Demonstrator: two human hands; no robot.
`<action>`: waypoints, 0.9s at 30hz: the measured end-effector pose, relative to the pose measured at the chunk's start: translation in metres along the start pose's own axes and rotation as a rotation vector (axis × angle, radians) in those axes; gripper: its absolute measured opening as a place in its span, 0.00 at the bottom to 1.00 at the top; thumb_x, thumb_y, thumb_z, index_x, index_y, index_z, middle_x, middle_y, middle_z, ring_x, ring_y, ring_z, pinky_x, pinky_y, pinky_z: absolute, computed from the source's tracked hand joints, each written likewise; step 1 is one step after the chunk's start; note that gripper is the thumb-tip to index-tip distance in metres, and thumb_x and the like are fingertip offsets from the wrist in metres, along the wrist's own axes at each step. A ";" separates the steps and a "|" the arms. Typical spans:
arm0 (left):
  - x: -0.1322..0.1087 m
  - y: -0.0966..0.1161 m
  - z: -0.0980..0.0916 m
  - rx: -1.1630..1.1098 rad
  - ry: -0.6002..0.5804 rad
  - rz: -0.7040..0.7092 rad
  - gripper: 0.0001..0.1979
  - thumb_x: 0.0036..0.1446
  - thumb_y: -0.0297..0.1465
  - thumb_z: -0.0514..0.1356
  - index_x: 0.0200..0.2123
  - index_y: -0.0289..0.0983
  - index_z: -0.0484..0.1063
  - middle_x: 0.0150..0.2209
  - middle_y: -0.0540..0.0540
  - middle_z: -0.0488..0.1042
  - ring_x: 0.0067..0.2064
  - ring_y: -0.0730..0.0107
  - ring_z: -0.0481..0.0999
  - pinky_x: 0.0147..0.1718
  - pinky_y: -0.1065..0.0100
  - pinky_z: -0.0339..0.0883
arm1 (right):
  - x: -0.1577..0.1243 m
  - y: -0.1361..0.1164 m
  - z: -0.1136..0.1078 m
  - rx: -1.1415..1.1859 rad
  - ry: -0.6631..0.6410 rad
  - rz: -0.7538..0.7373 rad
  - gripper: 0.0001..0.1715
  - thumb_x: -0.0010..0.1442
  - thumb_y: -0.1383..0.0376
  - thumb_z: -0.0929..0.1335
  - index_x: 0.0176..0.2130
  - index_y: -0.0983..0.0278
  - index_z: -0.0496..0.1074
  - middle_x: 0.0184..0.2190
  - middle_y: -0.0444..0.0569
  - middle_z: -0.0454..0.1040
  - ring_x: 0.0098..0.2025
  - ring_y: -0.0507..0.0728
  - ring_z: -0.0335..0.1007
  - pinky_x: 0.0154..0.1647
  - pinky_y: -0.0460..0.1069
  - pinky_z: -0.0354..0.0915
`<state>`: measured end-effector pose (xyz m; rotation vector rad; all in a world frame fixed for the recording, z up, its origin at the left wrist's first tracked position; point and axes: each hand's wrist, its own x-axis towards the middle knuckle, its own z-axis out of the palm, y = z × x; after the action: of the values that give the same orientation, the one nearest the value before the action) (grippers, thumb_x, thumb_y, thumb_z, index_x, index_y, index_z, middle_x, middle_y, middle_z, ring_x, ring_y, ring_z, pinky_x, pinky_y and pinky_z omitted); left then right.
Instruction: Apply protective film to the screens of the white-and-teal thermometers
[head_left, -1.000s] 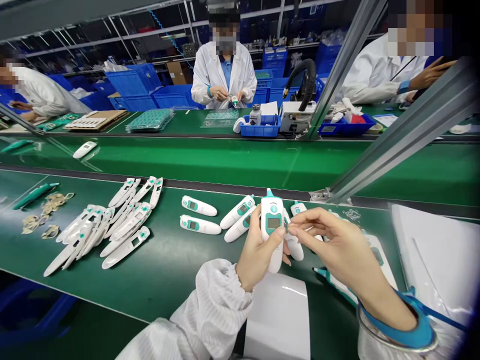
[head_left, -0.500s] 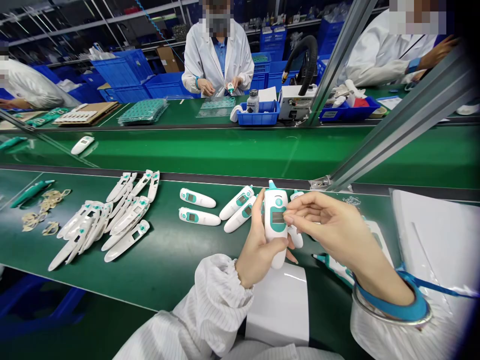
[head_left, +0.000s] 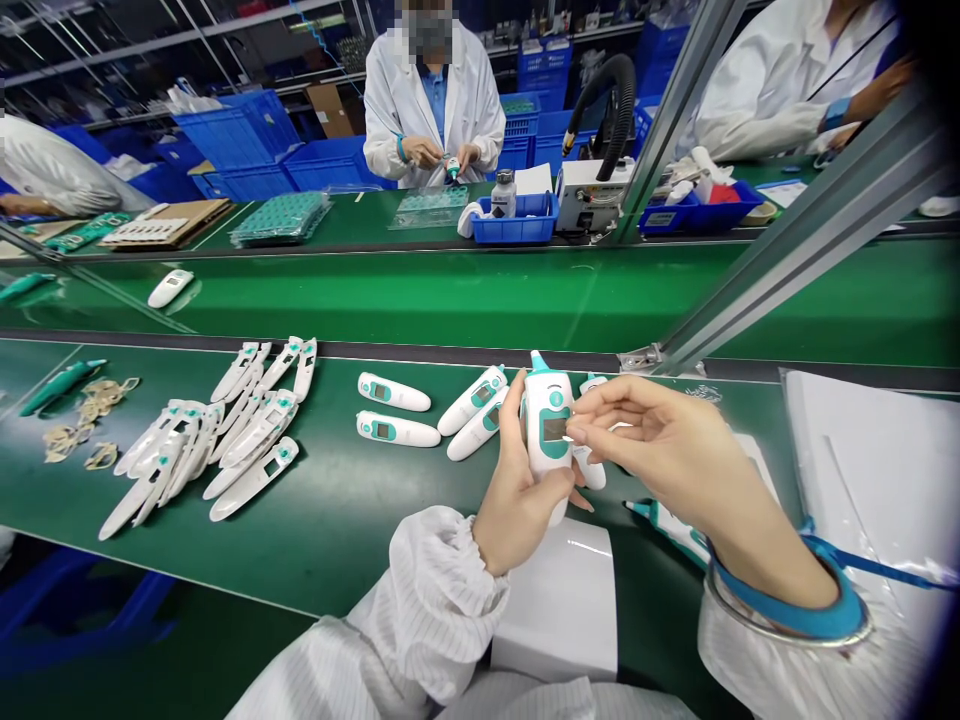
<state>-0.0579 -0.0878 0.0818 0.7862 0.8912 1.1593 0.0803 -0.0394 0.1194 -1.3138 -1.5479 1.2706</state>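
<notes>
My left hand grips a white and teal ear thermometer upright, with its teal tip pointing away from me and its dark display facing me. My right hand is over it, thumb and forefinger pinched at the display's right edge. Anything between those fingertips is too small to tell. Just behind my hands, several assembled thermometers lie on the green conveyor belt. Further left lies a heap of long white thermometer casings.
A white box stands under my forearms, and white sheets lie to the right. A teal-tipped pen lies by my right wrist. Aluminium frame rails rise at right. Co-workers in white coats work beyond a second belt, among blue crates.
My right fingertips have shifted slightly up, onto the display's right edge. The whole scene sits a little higher in the view. The thermometer remains in my left hand.
</notes>
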 end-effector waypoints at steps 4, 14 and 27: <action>0.000 -0.001 -0.001 0.012 0.023 0.017 0.45 0.52 0.22 0.59 0.66 0.54 0.38 0.43 0.46 0.69 0.34 0.69 0.72 0.28 0.67 0.74 | -0.001 0.000 -0.003 0.008 -0.010 -0.008 0.13 0.49 0.58 0.75 0.31 0.64 0.74 0.27 0.46 0.76 0.21 0.50 0.71 0.22 0.44 0.72; -0.003 0.003 0.001 -0.035 0.010 -0.004 0.49 0.52 0.23 0.60 0.66 0.54 0.32 0.44 0.46 0.71 0.33 0.69 0.74 0.27 0.67 0.75 | 0.001 -0.002 0.000 0.054 -0.031 0.013 0.12 0.49 0.60 0.75 0.32 0.64 0.74 0.26 0.45 0.76 0.20 0.49 0.72 0.21 0.43 0.72; -0.005 0.004 0.004 -0.012 -0.001 0.006 0.48 0.55 0.22 0.58 0.66 0.55 0.30 0.46 0.47 0.69 0.36 0.70 0.74 0.31 0.66 0.75 | 0.000 -0.004 -0.001 0.100 -0.049 0.029 0.10 0.48 0.65 0.75 0.32 0.63 0.74 0.24 0.42 0.76 0.21 0.48 0.73 0.23 0.41 0.72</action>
<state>-0.0569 -0.0918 0.0879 0.7799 0.8807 1.1691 0.0797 -0.0393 0.1236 -1.2545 -1.4833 1.3894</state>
